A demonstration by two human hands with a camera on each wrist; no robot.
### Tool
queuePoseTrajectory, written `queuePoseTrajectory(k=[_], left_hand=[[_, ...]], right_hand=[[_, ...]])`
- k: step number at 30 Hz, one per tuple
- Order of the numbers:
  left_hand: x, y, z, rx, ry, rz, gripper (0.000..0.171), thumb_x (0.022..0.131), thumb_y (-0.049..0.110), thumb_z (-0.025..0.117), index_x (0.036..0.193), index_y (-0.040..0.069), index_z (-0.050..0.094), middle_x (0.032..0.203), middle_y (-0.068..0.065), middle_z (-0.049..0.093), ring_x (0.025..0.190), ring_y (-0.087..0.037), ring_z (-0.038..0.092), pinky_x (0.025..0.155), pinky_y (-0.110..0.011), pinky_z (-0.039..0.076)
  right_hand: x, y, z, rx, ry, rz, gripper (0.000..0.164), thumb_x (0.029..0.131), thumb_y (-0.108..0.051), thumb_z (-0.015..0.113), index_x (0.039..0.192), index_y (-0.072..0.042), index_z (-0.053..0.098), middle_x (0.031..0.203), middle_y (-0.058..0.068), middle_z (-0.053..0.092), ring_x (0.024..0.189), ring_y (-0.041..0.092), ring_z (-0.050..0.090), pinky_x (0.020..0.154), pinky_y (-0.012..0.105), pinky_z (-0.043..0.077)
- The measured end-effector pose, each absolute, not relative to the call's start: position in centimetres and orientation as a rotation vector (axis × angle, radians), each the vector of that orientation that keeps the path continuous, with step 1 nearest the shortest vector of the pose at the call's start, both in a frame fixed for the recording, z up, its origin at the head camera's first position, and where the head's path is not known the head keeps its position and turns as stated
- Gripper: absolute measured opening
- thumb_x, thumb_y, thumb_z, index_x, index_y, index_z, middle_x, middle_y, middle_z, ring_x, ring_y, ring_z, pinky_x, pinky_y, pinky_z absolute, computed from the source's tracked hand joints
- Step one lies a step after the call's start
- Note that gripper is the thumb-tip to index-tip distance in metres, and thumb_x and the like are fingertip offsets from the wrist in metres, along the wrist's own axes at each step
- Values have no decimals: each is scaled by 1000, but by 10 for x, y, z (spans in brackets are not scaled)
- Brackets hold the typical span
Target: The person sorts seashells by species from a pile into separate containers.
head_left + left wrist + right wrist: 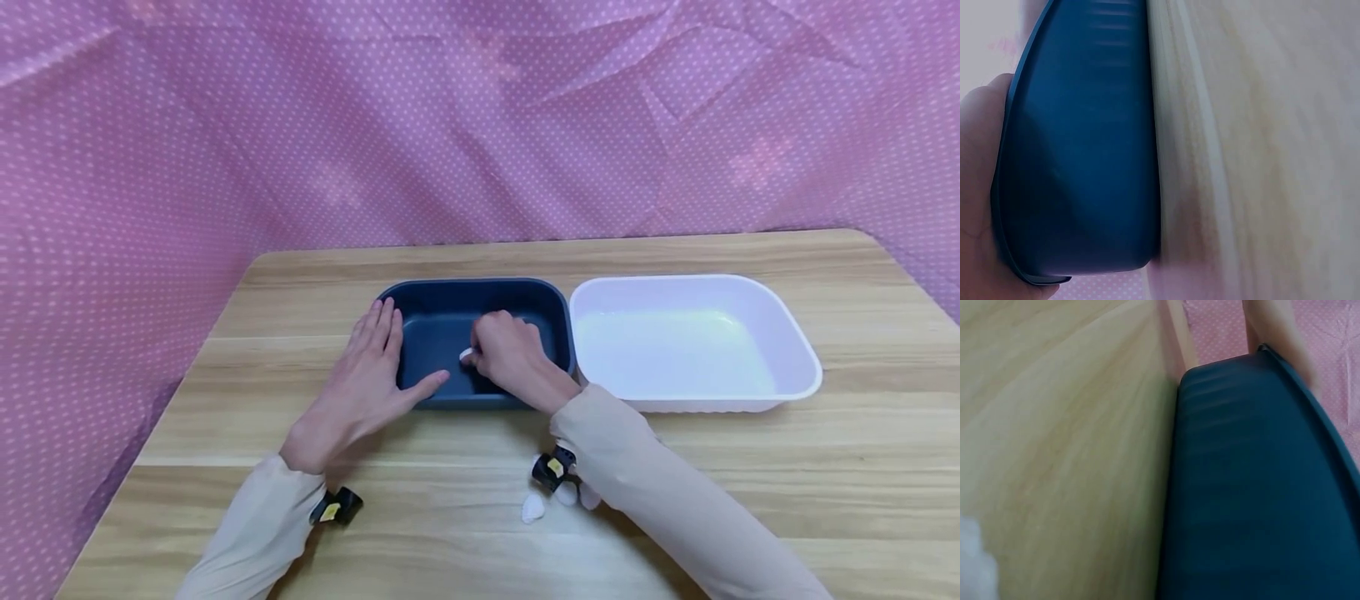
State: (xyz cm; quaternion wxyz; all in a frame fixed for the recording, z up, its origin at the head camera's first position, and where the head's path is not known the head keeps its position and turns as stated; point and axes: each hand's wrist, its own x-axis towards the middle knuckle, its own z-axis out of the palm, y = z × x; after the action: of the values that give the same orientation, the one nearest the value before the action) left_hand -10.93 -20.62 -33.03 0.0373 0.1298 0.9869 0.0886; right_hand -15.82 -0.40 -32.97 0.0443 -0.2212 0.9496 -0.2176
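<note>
A dark blue rectangular tub sits on the wooden table. My left hand rests on its left rim with fingers straight, the thumb reaching over the front left corner. Inside the tub, my right hand, fingers curled, pinches a small white piece low over the floor; most of that piece is hidden by the fingers, so I cannot tell its kind. The left wrist view shows the tub's outer wall with the left hand along its rim. In the right wrist view, the tub's ribbed side fills the right.
A white rectangular tub stands directly to the right of the blue one. Several small white pieces lie on the table below the right wrist, partly covered by its strapped camera. A pink dotted cloth hangs behind.
</note>
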Motion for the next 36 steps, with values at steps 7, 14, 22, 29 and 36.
queuePoseTrajectory(k=[7, 14, 22, 29, 36], left_hand=[[-110, -206, -331, 409, 3038, 280, 109, 86, 77, 36, 152, -5, 6, 160, -18, -4, 147, -29, -8, 119, -46, 2], [-109, -207, -330, 402, 3034, 272, 109, 86, 77, 35, 151, -5, 6, 160, -18, -5, 147, -30, -8, 119, -47, 2], [-108, -208, -331, 405, 3030, 257, 108, 86, 78, 34, 152, -4, 7, 160, -18, -5, 147, -28, -10, 119, -46, 1], [-107, -207, -333, 398, 3037, 278, 108, 87, 77, 35, 152, -5, 6, 160, -18, -6, 147, -29, -10, 119, -47, 1], [-109, -205, -333, 410, 3043, 276, 108, 88, 76, 36, 151, -6, 6, 160, -19, -5, 147, -30, -9, 119, -46, 1]], right_hand=[[-159, -6, -332, -688, 2882, -532, 34, 92, -24, 67, 61, -14, 61, 56, -2, 47, 52, 13, 49, 47, 25, 39], [-160, -8, -333, -711, 2884, -505, 26, 94, -20, 64, 69, -12, 60, 61, 0, 50, 56, 16, 52, 50, 27, 43], [-151, 4, -326, -707, 2952, -647, 16, 90, -20, 69, 103, -11, 69, 84, 1, 66, 66, 13, 58, 55, 30, 50], [-114, 49, -308, -882, 3008, -931, 16, 84, -14, 76, 98, -8, 71, 65, -6, 53, 57, 8, 48, 49, 23, 42], [-70, 92, -304, -905, 2897, -991, 9, 83, -11, 76, 91, -13, 71, 60, -13, 45, 53, 2, 38, 46, 21, 34]])
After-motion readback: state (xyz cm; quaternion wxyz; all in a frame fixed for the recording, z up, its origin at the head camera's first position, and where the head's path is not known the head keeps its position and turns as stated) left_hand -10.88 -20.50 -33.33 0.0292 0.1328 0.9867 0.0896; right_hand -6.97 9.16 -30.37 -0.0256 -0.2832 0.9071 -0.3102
